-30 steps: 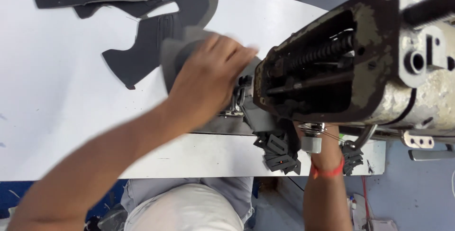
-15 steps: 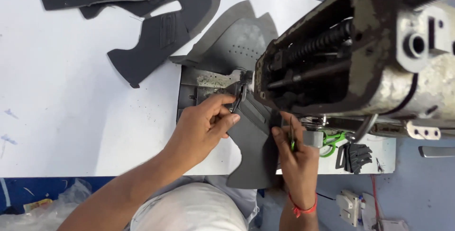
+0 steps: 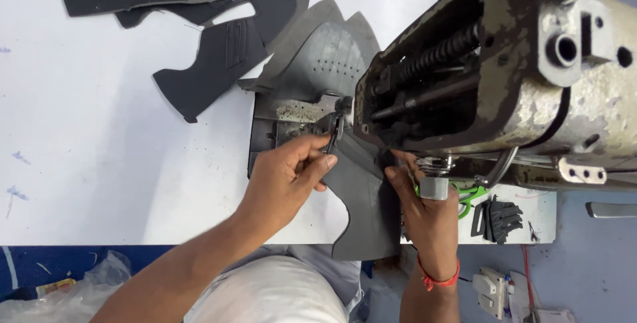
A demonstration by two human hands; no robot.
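Observation:
A dark grey cut fabric piece (image 3: 361, 197) lies across the metal bed plate (image 3: 282, 121) under the head of a worn industrial sewing machine (image 3: 504, 77). My left hand (image 3: 285, 180) presses on the piece's left edge, fingertips close to the presser foot (image 3: 337, 127). On the right edge, my right hand (image 3: 424, 213) pinches the same piece beneath the machine head; a red thread band circles that wrist. The needle area is partly hidden by the machine head.
Several dark grey cut pieces (image 3: 219, 58) are piled on the white table (image 3: 99, 130) at the back left. A perforated grey piece (image 3: 325, 51) lies behind the bed plate. Green-handled scissors (image 3: 470, 197) and a black part (image 3: 497, 220) sit at the right.
My left hand came off the pile at the back and now presses a grey piece at the presser foot. My right hand rose to grip that piece's right edge.

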